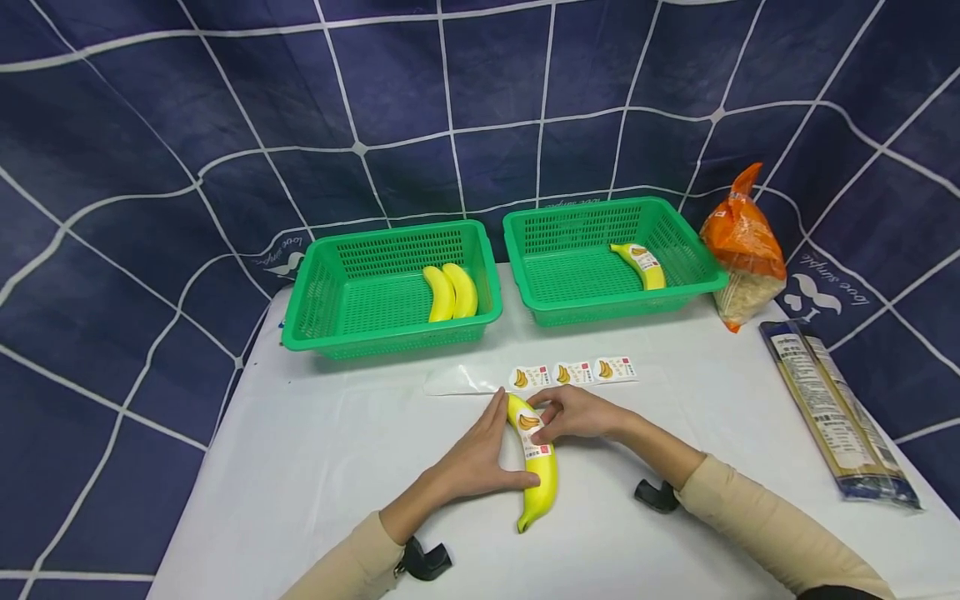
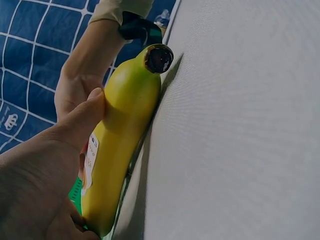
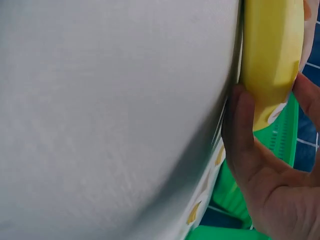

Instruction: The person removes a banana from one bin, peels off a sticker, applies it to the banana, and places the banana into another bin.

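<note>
A yellow banana lies on the white table in front of me, its dark-tipped end toward the left wrist camera. My left hand holds it from the left, thumb on the lower part and fingers at the far end. A white sticker with a banana picture runs along its upper side. From the right, my right hand grips the banana, its thumb on the sticker and its fingers along the side. Just beyond lies a backing strip with three similar stickers.
Two plain bananas sit in the left green basket; the right basket holds one stickered banana. An orange-topped bag stands beside it. Long flat packets lie along the right edge, and a blue gridded cloth hangs behind.
</note>
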`<state>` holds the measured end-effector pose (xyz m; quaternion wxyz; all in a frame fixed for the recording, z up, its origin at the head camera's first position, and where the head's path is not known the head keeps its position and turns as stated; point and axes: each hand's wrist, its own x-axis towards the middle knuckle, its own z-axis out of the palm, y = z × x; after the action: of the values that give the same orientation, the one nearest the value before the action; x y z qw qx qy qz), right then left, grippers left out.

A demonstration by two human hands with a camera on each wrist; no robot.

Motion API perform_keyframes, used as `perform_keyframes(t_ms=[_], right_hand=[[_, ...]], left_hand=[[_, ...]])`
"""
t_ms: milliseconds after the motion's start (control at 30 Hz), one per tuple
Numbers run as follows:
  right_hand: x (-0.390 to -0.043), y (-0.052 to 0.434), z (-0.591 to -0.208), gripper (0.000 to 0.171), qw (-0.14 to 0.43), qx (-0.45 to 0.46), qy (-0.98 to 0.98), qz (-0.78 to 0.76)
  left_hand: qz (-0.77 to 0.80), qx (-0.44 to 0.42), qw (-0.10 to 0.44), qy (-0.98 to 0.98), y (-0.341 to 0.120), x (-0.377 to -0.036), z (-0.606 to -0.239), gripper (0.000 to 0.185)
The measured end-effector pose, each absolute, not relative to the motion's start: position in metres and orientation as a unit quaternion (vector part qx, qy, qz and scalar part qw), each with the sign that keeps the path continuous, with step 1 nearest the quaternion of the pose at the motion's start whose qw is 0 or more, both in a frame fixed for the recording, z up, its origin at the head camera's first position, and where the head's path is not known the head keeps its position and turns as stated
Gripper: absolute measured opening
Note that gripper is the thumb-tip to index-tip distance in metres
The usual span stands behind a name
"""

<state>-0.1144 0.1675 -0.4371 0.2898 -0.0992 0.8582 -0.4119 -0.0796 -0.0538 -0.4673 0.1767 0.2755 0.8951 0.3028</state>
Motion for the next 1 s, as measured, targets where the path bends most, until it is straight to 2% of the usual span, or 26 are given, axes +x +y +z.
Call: perform_keyframes(t_ms=[300,533,633,800,1000], right_hand=[[-0.111,0.168,-0.44,0.05,0.274,-0.064,0.863,-0.42],[-0.111,0.169,-0.442,0.048,0.265,-0.06,0.866,-0.42],[-0.111,0.17,-0.442,0.05,0.259,-0.062,0.868,-0.418],[-0.11,0.173,-0.443,0.048,0.255,-0.064,0.866,-0.426],[-0.11,0.174,-0.444,0.043,0.251,-0.076,0.861,-0.435]], left_hand=[[0.305,0.279,0.181,0.892,-0.054,-0.081,-0.469,0.126],[0.299,0.286,0.196,0.889,-0.058,-0.089,-0.463,0.126],[0.318,0.285,0.196,0.883,-0.061,-0.099,-0.454,0.12],[0.364,0.283,0.158,0.873,-0.054,-0.121,-0.444,0.11],[0.405,0.263,0.086,0.872,-0.035,-0.151,-0.433,0.105]])
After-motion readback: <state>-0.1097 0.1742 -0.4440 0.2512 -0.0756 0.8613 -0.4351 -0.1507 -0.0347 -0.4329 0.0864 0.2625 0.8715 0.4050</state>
